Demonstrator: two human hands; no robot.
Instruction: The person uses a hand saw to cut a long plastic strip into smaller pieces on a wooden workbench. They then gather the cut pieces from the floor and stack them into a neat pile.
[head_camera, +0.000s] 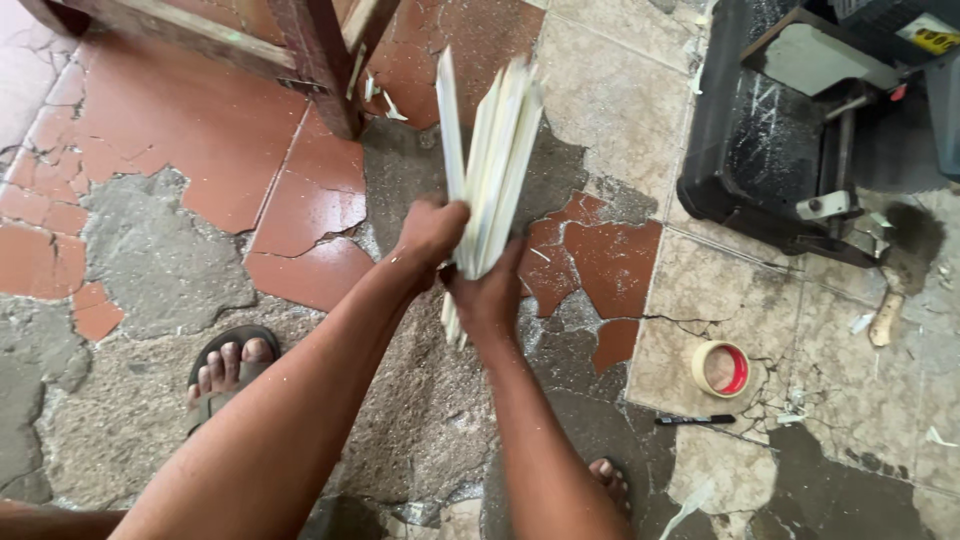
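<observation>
Left hand (432, 230) and right hand (490, 292) both curl tight around a bundle of pale thin sticks (492, 165), possibly bamboo splints, held upright above cracked floor tiles (190, 130).

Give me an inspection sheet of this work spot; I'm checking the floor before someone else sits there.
Surface: cracked floor, red tiles broken away to bare cement.
Job's things: bundle of pale thin strips, held upright and fanned.
Clutter: roll of tape, black pen, wooden-handled tool, pale shavings scattered.
Grippers: left hand and right hand both grip the bundle's lower end.
Cables: nothing seen.
Surroundings: black machine at upper right, wooden furniture leg, sandalled foot.
</observation>
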